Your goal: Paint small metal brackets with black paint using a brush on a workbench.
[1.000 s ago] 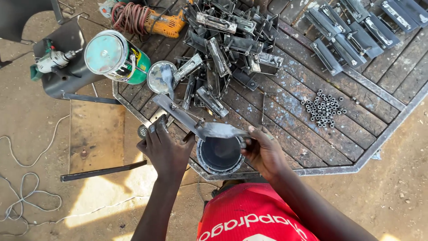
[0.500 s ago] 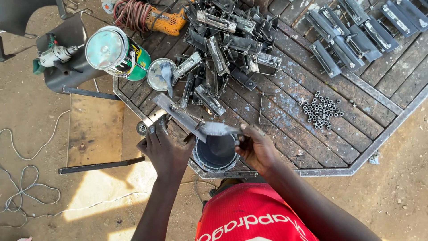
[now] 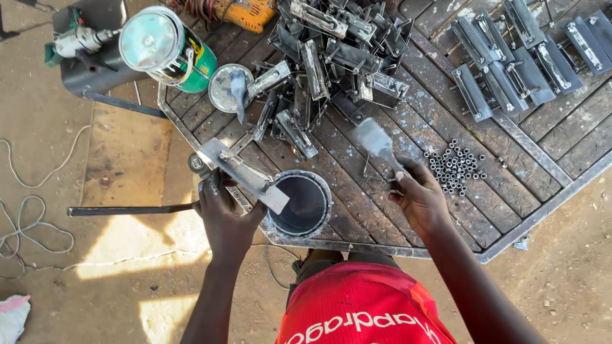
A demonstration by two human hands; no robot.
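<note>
The left hand [image 3: 223, 213] reaches up from the near edge of the scene, forearm nearly straight, its fingers [image 3: 212, 186] closed around the near end of a flat metal bracket [image 3: 243, 173]. The bracket is a long grey strip with a raised piece along its middle, wet-looking with silver-grey paint; it slants from far left to near right, and its free end hangs over the left rim of an open paint can [image 3: 301, 204]. The fingers wrap the strip's left part, so most of its length shows beyond them. The right hand [image 3: 417, 197] comes in from the near right with the wrist bent inward, its fingers closed on the handle of a paintbrush [image 3: 377, 144]. The brush head is broad, coated in pale grey paint, and points up and to the far left, clear of the can and well apart from the bracket. The can stands at the near edge of the slatted counter [image 3: 408, 236], between the 2 hands, holding dark liquid. Just right of the right hand lies a heap of small nuts [image 3: 456, 169]. Farther off sits a pile of similar dark metal brackets [image 3: 331, 57], with a green lidded tin [image 3: 167, 48] to the far left and a loose round lid [image 3: 229, 87] beside it.
</note>
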